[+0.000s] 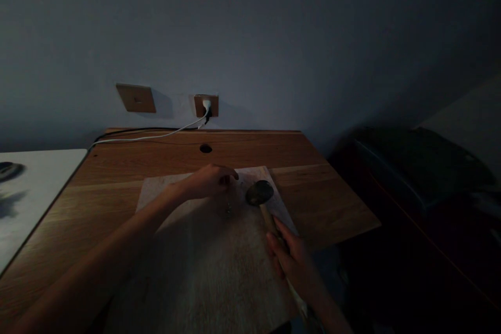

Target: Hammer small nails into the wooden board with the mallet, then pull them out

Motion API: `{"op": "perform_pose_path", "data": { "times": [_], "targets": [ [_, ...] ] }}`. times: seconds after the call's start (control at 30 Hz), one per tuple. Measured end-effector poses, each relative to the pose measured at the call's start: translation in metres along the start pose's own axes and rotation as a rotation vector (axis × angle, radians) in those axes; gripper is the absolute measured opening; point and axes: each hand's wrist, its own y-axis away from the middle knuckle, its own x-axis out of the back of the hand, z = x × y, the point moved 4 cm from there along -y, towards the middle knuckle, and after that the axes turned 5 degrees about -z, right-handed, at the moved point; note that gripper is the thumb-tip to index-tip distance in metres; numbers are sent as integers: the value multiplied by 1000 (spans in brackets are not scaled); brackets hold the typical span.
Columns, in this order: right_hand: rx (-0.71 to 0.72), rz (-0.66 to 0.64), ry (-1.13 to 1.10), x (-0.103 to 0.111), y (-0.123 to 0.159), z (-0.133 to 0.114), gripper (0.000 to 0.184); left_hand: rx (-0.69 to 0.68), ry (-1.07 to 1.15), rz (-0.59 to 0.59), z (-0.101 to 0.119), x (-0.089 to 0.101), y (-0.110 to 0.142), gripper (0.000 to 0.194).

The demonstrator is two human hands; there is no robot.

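My right hand (287, 250) is wrapped round the pale wooden handle of a mallet (259, 193). Its dark, round head is raised over the right part of a pale board (176, 271), tilted toward me. Across the board's far part reaches my left hand (211, 180), its fingers curled downward. Whatever those fingers may pinch is hidden in the dim light. Just below the left hand, a small shiny piece (228, 210) shows at the board, too small to name. The mallet head is to the right of the left hand, apart from it.
Beneath the board is a wooden desk (332, 203) with a round cable hole (205, 148). White and black cables (156, 138) run along its back to a wall socket (213, 107). A white surface (43, 177) adjoins at left; dark, bulky shapes (422, 162) stand at right.
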Motion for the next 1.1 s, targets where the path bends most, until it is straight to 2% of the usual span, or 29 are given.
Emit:
{"op": "perform_pose_path", "data": {
  "times": [0.07,0.2,0.33,0.47,0.93,1.1],
  "targets": [
    [6,-42,-11,-1,-1,1,69,-10,50,34,-7,-4,-3,31],
    [11,-47,7,0,0,0,68,36,131,86,-18,-11,-3,21],
    [17,-50,-7,0,1,-3,64,52,157,136,-19,-14,1,13],
    [15,-41,5,0,0,-1,62,58,153,178,-17,-16,3,14],
    [1,-42,9,1,0,1,67,43,175,191,-23,-21,3,19],
    [30,-32,59,1,0,0,65,28,157,148,-22,-22,2,18]
  ]
}}
